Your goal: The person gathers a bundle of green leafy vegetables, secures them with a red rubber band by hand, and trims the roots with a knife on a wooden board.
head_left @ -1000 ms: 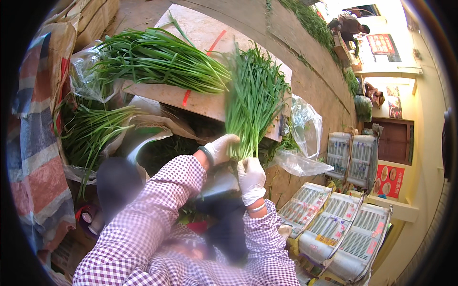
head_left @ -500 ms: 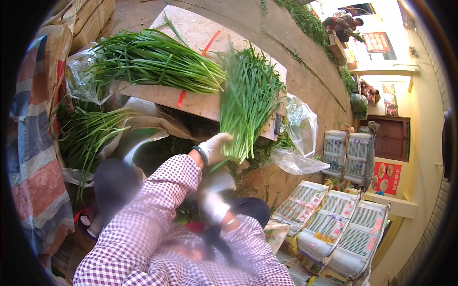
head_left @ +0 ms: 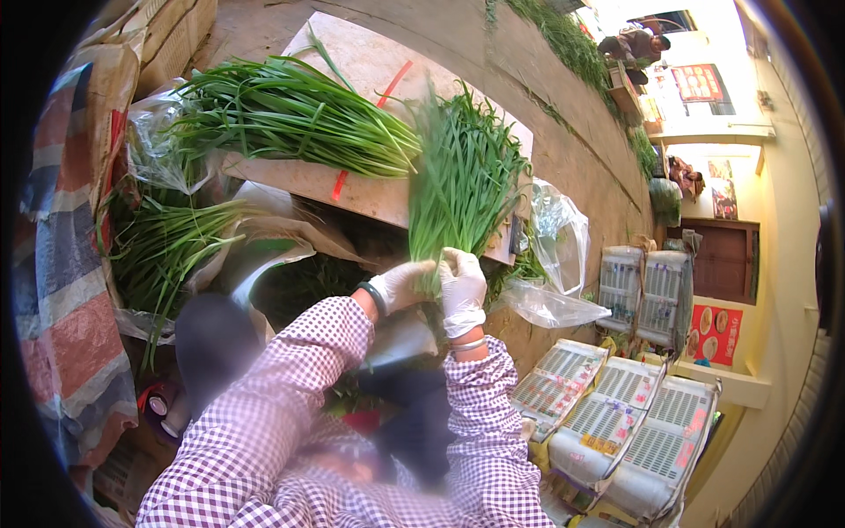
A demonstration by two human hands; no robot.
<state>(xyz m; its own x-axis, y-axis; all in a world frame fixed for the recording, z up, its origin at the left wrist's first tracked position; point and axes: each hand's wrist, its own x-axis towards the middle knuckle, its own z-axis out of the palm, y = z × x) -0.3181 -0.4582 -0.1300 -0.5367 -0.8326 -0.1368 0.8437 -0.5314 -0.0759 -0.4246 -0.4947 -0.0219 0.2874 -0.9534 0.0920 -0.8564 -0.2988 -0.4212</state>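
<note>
Both my hands, in white gloves, are at the stem ends of a bunch of green garlic chives (head_left: 458,167) lying on the right end of a pale board (head_left: 378,194). My left hand (head_left: 403,287) is closed around the left side of the stems. On the right side, my right hand (head_left: 462,290) pinches the stem ends, its fingers bent and pressed together. A larger pile of chives (head_left: 290,114) lies across the left part of the board, its stem ends almost touching the bunch. A red strip (head_left: 393,84) crosses the board between them.
More chives (head_left: 176,246) stand in an open wrapping at the left, beside a striped tarp (head_left: 62,255). A clear plastic bag (head_left: 559,238) hangs at the board's right end. White plastic crates (head_left: 598,414) stand at the lower right. Other people sit far off at upper right.
My right hand has come up from near my lap to the chive stems and closed on them. My left hand keeps its hold, and the bunch stays in nearly the same place.
</note>
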